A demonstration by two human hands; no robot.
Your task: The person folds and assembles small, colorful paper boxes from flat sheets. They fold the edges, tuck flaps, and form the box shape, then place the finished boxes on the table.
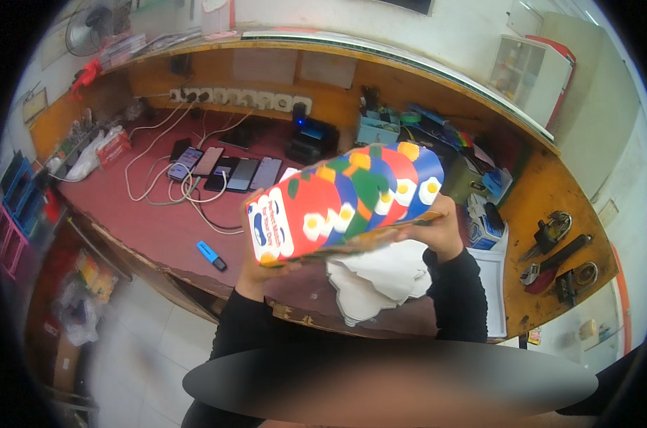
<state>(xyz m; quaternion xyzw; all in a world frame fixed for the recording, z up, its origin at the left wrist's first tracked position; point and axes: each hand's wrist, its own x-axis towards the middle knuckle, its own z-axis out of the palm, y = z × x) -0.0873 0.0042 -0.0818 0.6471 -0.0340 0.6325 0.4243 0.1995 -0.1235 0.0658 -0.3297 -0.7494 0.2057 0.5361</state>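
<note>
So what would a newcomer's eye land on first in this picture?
Probably the overlapping printed pieces in red, blue and green, held mid-picture between the left hand and right hand. Next, perhaps the phones left of centre on the dark red tabletop, and the blue marker nearer its front edge.

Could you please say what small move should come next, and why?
Perhaps lower the colourful printed item toward the red desktop, since the left hand and right hand hold it raised, one at each end.
</note>
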